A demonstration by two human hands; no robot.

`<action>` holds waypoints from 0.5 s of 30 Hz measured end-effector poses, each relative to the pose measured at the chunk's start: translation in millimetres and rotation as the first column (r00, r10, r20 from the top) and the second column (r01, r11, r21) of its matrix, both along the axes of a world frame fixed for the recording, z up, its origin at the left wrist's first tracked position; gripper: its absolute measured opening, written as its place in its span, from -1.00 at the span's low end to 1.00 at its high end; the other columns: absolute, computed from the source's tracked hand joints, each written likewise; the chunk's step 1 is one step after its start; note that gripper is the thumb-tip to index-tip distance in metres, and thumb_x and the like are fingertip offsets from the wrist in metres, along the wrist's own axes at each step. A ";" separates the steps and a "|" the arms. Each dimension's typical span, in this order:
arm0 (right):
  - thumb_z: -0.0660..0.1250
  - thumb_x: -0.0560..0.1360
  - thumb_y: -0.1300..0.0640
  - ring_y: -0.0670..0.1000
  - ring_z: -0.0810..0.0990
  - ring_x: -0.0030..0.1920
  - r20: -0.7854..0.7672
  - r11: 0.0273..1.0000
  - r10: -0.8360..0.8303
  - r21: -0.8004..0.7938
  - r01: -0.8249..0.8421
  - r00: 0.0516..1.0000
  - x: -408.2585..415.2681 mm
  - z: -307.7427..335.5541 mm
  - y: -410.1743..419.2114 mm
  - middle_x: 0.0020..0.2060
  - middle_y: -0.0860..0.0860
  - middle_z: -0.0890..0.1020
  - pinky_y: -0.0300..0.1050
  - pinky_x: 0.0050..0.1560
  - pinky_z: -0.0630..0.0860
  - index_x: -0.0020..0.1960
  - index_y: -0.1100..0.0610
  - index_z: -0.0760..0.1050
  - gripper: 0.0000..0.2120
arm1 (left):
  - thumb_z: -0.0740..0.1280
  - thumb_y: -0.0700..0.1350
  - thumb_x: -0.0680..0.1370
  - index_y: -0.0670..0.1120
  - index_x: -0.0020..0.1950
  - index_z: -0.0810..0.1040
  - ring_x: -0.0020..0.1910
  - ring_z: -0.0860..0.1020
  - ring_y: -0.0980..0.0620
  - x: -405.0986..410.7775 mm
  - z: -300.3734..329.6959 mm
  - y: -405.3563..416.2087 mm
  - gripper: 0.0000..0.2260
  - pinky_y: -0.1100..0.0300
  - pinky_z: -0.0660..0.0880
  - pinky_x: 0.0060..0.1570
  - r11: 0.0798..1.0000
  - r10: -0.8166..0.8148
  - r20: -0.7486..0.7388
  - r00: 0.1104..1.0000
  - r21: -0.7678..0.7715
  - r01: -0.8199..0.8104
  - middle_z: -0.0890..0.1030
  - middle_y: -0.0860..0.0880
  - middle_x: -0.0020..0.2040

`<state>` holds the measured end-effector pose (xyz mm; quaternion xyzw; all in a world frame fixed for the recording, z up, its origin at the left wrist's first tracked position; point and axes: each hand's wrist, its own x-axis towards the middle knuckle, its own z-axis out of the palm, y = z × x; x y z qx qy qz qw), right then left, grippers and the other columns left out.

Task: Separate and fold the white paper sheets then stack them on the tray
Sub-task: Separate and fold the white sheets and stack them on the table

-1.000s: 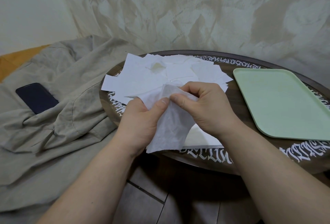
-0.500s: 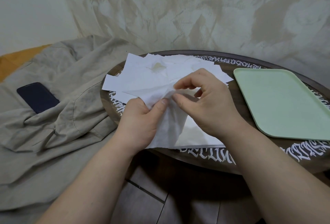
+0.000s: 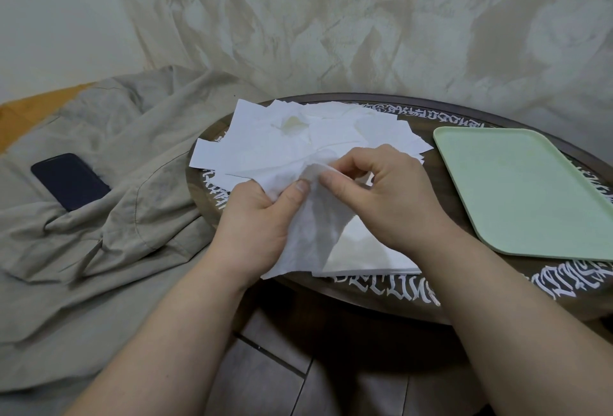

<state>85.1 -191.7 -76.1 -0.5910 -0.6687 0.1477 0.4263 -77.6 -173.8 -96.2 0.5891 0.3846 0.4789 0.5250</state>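
Observation:
A thin white paper sheet (image 3: 308, 236) hangs above the table's near edge. My left hand (image 3: 262, 216) grips its upper left part, thumb on top. My right hand (image 3: 381, 197) pinches the sheet's top corner between thumb and curled fingers, close beside the left thumb. Behind my hands a loose heap of white sheets (image 3: 298, 140) is spread over the round dark table (image 3: 381, 293). A flat stack of sheets (image 3: 368, 253) lies under my right wrist. The light green tray (image 3: 517, 190) sits to the right with nothing on it.
A crumpled beige cloth (image 3: 116, 210) covers the surface left of the table, with a dark blue phone (image 3: 69, 180) lying on it. A pale draped curtain (image 3: 331, 24) hangs behind the table. Dark floor tiles (image 3: 282, 366) show below the table edge.
My right hand's fingers opened for a moment, then curled back onto the sheet's top corner. The sheet's upper edge shifted slightly; my left hand kept its grip.

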 end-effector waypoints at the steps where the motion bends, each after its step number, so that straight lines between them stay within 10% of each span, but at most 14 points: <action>1: 0.41 0.47 -0.04 -0.15 0.50 -0.20 -0.039 1.000 0.009 0.003 -0.009 0.999 -0.7 -0.7 0.3 -0.31 -0.14 0.62 -0.28 -0.20 0.38 -0.21 0.00 0.63 -0.86 | 0.37 -0.14 0.55 -0.01 -0.09 0.73 0.05 0.68 -0.03 0.9 -0.5 0.1 -0.86 -0.01 0.56 0.14 1.000 -0.008 0.013 1.000 -0.011 0.009 0.73 -0.03 -0.02; 15: 0.45 0.47 0.15 -0.22 0.56 -0.26 -0.245 0.996 0.060 -0.050 -0.074 0.968 2.5 -4.1 1.8 -0.32 -0.14 0.64 -0.35 -0.21 0.42 -0.27 -0.02 0.55 -0.83 | 0.28 -0.26 0.58 -0.06 -0.15 0.74 -0.07 0.69 0.01 3.8 3.8 0.3 -0.73 0.19 0.59 -0.12 0.987 -0.027 0.182 0.983 -0.149 0.055 0.73 -0.06 -0.06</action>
